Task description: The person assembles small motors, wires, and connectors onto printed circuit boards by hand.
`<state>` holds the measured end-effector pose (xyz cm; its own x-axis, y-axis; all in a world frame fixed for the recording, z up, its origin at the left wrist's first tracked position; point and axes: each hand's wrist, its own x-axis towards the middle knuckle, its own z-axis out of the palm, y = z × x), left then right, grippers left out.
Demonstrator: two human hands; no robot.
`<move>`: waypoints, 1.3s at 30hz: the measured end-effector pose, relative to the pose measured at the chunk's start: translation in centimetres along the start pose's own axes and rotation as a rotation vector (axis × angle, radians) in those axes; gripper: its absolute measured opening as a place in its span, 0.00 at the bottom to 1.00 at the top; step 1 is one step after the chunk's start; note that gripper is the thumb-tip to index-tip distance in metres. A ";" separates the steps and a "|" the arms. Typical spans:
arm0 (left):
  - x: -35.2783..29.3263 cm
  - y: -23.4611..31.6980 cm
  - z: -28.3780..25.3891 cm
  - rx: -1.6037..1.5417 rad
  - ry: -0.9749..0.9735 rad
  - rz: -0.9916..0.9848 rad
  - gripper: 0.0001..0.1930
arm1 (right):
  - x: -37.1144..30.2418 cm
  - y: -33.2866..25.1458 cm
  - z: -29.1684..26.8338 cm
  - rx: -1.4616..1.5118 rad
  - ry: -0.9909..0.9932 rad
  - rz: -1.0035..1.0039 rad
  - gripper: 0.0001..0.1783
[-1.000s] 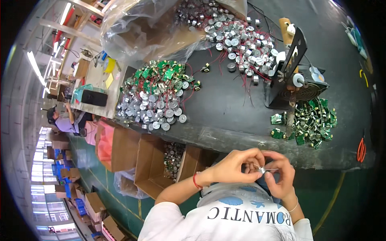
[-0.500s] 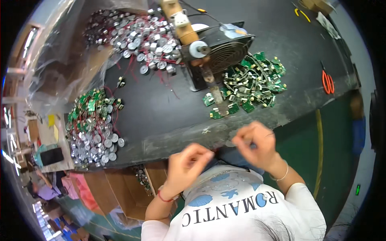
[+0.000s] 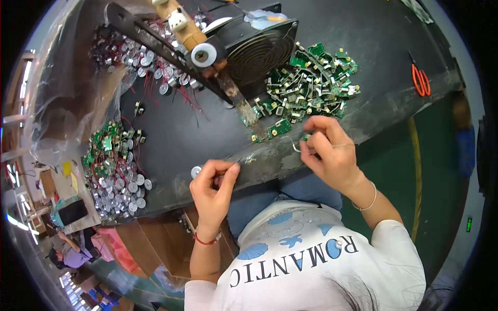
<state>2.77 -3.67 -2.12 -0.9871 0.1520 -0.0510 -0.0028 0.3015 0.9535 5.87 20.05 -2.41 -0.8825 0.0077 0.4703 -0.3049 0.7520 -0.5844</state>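
Note:
My left hand [image 3: 211, 192] is closed in a pinch at the bench's front edge. A small round silver motor [image 3: 195, 172] shows beside its knuckles, and a thin wire end pokes out at the fingertips. My right hand [image 3: 332, 155] pinches a small green circuit board [image 3: 305, 137], mostly hidden by the fingers, with a pale curved wire or strip next to it. Between and beyond my hands, a large soldering iron [image 3: 228, 85] with a wooden handle slants down to the bench. Loose green circuit boards [image 3: 311, 83] are heaped just beyond my right hand.
A black fan [image 3: 262, 54] stands behind the iron, near a black metal bracket [image 3: 166, 52]. Silver motors with red wires [image 3: 148, 57] are piled far left. Motors joined to boards [image 3: 116, 166] lie nearer left. Red-handled scissors [image 3: 421, 80] lie right; cardboard boxes [image 3: 161, 243] stand below the bench.
Both hands have moved forward over the bench edge, the left hand also leftward. The round motor now shows by my left hand, and a green board has come into my right fingers. The view has shifted.

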 end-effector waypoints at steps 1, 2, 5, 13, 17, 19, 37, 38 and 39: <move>0.4 0.1 0.2 -0.001 -0.028 0.009 0.04 | 0.0 0.7 0.1 0.017 -0.016 -0.034 0.12; 0.6 0.1 0.5 -0.066 -0.047 -0.015 0.04 | -0.3 0.9 0.1 0.027 -0.019 -0.033 0.12; 0.6 1.0 0.7 -0.140 -0.098 -0.093 0.03 | -0.9 0.7 0.2 0.122 0.023 0.009 0.17; 0.7 0.6 1.4 -0.127 -0.141 -0.030 0.03 | -0.2 -0.9 1.4 0.370 -0.017 0.057 0.17; 1.1 1.3 1.5 -0.173 -0.186 0.048 0.03 | -0.1 -1.3 2.0 0.500 0.022 0.010 0.15; 1.3 1.8 1.8 -0.179 -0.185 0.045 0.02 | 0.1 -1.6 2.1 0.544 0.019 0.023 0.15; 2.6 3.4 3.0 -0.505 -0.232 -0.086 0.04 | 2.3 -1.0 1.4 0.642 0.013 -0.073 0.04; 2.6 3.4 3.0 -0.507 -0.225 -0.071 0.04 | 2.4 -1.0 1.4 0.650 0.014 -0.063 0.04; 2.7 3.5 3.0 -0.509 -0.217 -0.056 0.04 | 2.5 -1.1 1.3 0.658 0.015 -0.052 0.04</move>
<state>0.63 0.65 0.14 -0.9275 0.3558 -0.1145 -0.1848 -0.1701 0.9679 3.50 18.36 -1.49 -0.8571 -0.0054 0.5151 -0.5065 0.1916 -0.8407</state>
